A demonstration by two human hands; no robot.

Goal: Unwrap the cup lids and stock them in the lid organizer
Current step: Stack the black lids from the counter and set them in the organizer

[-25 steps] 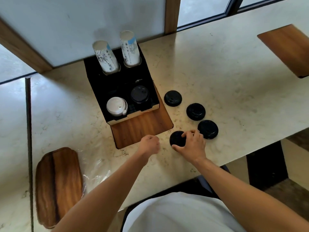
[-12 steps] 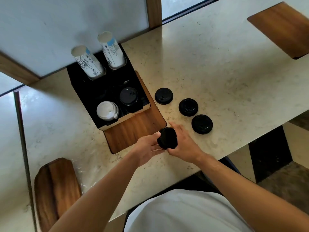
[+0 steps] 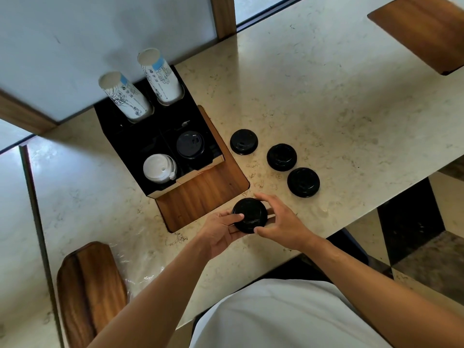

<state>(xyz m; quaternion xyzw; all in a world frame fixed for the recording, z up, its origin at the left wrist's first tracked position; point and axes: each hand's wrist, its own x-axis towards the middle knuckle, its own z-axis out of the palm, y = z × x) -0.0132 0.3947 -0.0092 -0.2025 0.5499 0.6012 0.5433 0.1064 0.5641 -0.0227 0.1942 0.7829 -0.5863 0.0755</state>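
A black cup lid (image 3: 249, 215) is held just above the counter's near edge between my left hand (image 3: 221, 231) and my right hand (image 3: 281, 222). Both hands grip its rim from opposite sides. Three more black lids lie on the counter to the right of the organizer: one (image 3: 243, 141), one (image 3: 281, 157) and one (image 3: 303, 182). The black lid organizer (image 3: 125, 146) stands at the back left. Its front compartments hold a white lid stack (image 3: 159, 168) and a black lid stack (image 3: 190, 144).
Two tall printed paper cup stacks (image 3: 126, 96) stand in the organizer's rear holes. A wooden inset panel (image 3: 203, 197) lies in front of it. Clear plastic wrap (image 3: 135, 267) and a wooden board (image 3: 90, 290) lie at the near left. Another wooden inset (image 3: 421, 31) is far right.
My right hand lifted the nearest black lid off the counter and brought it left; my left hand opened and took hold of its other side.
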